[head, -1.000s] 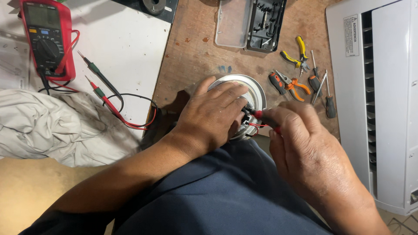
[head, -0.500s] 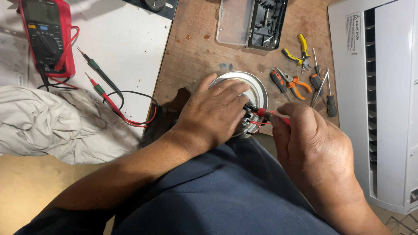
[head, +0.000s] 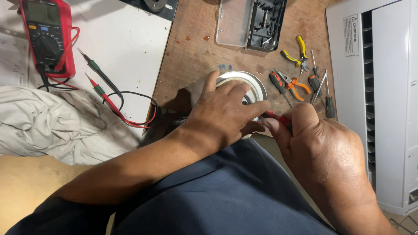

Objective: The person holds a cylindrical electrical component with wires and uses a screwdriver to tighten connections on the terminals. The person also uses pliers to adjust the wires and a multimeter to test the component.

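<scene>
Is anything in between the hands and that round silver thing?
Nothing visible. The left hand lies right on top of the round silver thing, and the right hand pinches a red-handled tool at its edge. The pliers lie off to the side.

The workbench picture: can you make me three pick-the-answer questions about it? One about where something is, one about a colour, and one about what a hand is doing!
1. Where is the multimeter?
A. top left
B. on the white appliance
C. in the clear case

2. What colour is the multimeter's casing?
A. blue
B. red
C. green

3. What is the left hand doing?
A. resting flat on the cloth
B. lifting pliers
C. pressing down on the round metal part

Answers: 1 A, it lies on the white sheet at the upper left. 2 B, its shell is red. 3 C, its fingers spread over the round part.
</scene>
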